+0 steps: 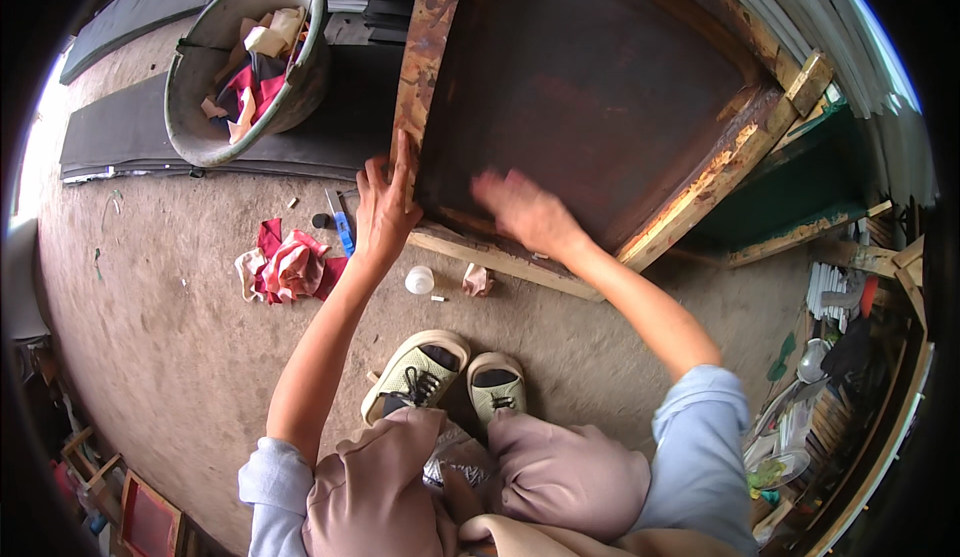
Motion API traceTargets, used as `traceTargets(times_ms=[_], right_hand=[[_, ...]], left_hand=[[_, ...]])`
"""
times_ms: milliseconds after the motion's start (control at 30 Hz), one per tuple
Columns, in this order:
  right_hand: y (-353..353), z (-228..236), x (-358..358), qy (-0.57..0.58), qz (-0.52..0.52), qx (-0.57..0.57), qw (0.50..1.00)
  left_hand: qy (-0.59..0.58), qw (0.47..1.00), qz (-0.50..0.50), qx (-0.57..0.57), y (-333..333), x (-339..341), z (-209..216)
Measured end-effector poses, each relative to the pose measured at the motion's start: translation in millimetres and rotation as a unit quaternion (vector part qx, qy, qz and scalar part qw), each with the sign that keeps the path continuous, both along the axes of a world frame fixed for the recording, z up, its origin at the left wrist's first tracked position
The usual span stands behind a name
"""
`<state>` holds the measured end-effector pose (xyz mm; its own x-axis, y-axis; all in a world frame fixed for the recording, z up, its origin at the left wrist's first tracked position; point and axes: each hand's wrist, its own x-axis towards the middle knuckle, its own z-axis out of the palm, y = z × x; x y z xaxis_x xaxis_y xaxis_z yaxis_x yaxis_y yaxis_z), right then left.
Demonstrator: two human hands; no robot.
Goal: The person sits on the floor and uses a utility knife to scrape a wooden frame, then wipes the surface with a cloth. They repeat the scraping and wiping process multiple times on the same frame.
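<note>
A large wooden frame [668, 229] with a dark panel [585, 87] stretched inside it leans up in front of me. Its paint-stained bars are brown and yellowish. My left hand [386, 207] grips the lower left corner of the frame, one finger stretched up along the side bar. Over the lower part of the panel is my right hand [520, 205], its fingers smeared by motion. A reddish patch shows at those fingertips; I cannot make out whether it is a held thing.
Left of the frame stands a grey bucket [184, 107] with cloth scraps inside. On the floor lie a red-and-white rag [292, 265], a blue cutter knife [340, 222], a small white cup [420, 280] and a crumpled scrap [478, 279]. Another frame [790, 240] stands at right.
</note>
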<state>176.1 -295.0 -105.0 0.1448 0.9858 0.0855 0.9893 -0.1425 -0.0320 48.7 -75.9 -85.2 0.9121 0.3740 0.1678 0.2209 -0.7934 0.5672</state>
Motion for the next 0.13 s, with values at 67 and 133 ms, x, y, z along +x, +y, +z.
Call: traceTargets(times_ms=[67,133], right_hand=[[-7.2,7.2,13.5,-0.015,0.116,-0.043,0.992],[27.2,46.0,53.5,-0.066,0.097,-0.024,0.993]], left_hand=[[0.007,1.000,-0.009,0.003,4.8,-0.3,-0.3],[0.022,1.000,-0.015,0.004,12.2,-6.8,-3.1]])
